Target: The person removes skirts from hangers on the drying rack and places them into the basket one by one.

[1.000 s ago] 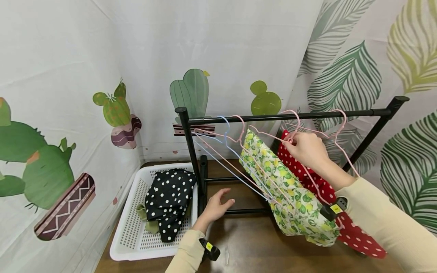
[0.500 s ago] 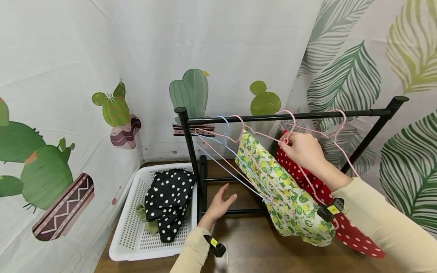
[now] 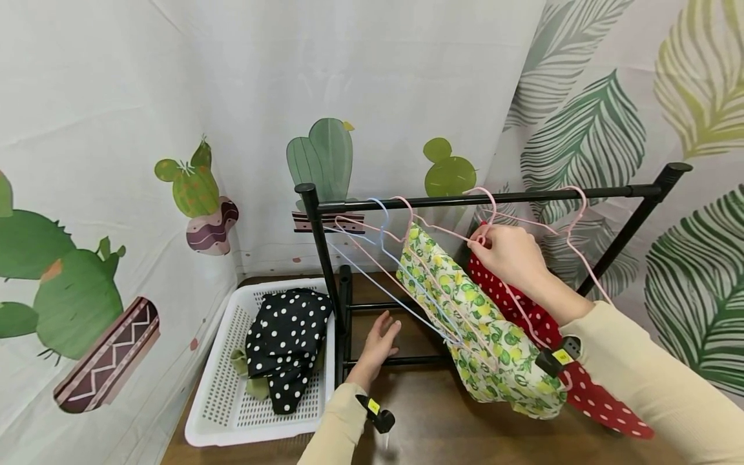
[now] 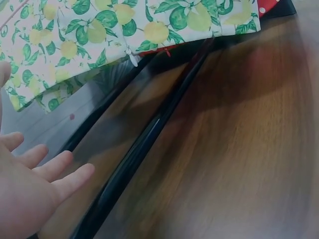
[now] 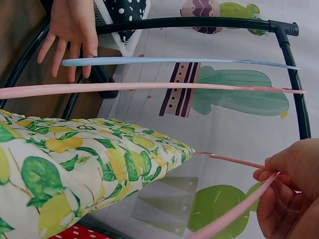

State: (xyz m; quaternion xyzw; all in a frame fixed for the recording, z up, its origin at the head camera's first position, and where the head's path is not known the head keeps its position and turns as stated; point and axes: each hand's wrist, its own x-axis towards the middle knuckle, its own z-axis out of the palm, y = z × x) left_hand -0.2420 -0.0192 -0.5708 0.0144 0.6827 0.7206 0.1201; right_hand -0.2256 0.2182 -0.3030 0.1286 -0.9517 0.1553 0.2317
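The main risk seems to be a tangle: in the head view, the blue hanger (image 3: 382, 236) and its pink neighbour are seen to cross in front of the lemon-print cloth (image 3: 485, 323), at the middle right of the frame. If the pink hanger (image 5: 234, 213) in the grip is pushed towards them along the black bar (image 3: 535, 196), the wires could probably be caught on each other or on the fabric. The cloth might also be dropped if its hanger is tilted too much — only one arm is clearly seen to run into its peak, and how the rest is supported cannot be told.

By the right hand (image 3: 511, 255), right of centre, this hanger is pinched just below its hook, with thumb and fingers closed on the wire; the hook is seated over the bar.

By the left hand (image 3: 378, 345), near the bottom centre, nothing is held — its fingers are spread moderately apart, and the cloth is not touched in the left wrist view.
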